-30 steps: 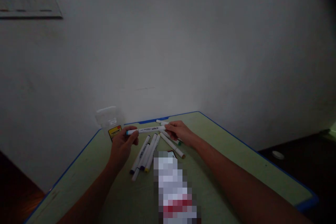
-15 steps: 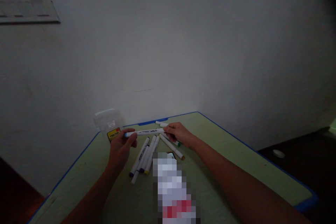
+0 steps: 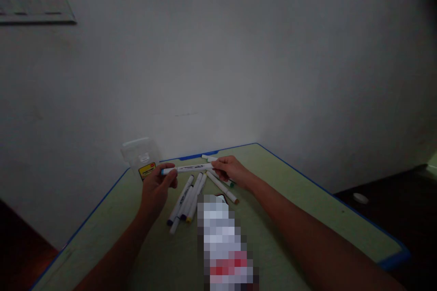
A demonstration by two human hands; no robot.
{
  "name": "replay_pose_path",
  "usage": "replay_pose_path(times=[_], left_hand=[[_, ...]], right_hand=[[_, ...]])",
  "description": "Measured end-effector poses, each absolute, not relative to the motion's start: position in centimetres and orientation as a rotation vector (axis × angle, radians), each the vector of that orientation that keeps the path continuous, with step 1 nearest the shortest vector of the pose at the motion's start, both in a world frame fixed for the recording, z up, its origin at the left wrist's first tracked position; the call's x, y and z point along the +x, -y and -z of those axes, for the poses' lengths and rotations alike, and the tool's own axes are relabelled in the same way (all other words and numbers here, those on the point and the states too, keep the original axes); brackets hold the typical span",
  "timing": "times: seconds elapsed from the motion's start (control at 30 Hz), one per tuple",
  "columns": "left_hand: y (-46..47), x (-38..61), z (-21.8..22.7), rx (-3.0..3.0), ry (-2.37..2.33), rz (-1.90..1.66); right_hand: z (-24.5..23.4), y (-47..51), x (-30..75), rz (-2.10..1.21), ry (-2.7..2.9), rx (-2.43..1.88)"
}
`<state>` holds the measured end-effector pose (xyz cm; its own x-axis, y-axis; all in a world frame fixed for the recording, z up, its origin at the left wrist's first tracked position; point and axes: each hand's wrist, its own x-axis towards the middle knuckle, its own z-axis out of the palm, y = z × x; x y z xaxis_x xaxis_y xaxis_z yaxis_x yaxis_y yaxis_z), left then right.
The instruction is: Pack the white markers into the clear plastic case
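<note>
Currently lifted: one marker (image 3: 194, 168), ends pinched by left hand (image 3: 157, 185) and right hand (image 3: 232, 172)
Loose markers (image 3: 223, 188): unhandled, on desk (image 3: 118, 211)
Clear case (image 3: 140, 151): behind left hand

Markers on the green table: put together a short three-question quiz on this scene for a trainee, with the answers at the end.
1. True or false: the left hand and the right hand both hold the same marker.

2. Multiple choice: what colour is that marker's tip at the left hand's end?
A) yellow
B) blue
C) red

3. Fill in the blank: the label on the clear container is mainly ____.

Key:
1. True
2. B
3. yellow
</note>
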<state>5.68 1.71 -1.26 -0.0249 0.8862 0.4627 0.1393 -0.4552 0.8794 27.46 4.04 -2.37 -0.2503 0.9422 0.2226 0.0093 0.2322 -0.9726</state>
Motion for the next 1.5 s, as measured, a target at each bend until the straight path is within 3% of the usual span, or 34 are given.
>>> replay_pose_path(times=[0.47, 0.73, 1.5], left_hand=[[-1.7, 5.7, 1.4, 1.531, -0.984, -1.533], [-1.8, 5.6, 1.7, 1.499, -1.007, -1.338], [-1.9, 5.3, 0.7, 1.394, -0.973, -1.584]], right_hand=[[2.5, -3.9, 27.5, -1.174, 1.544, -0.97], [2.5, -3.8, 27.5, -1.233, 1.514, -0.985], [2.4, -4.0, 27.7, -1.146, 1.473, -0.956]])
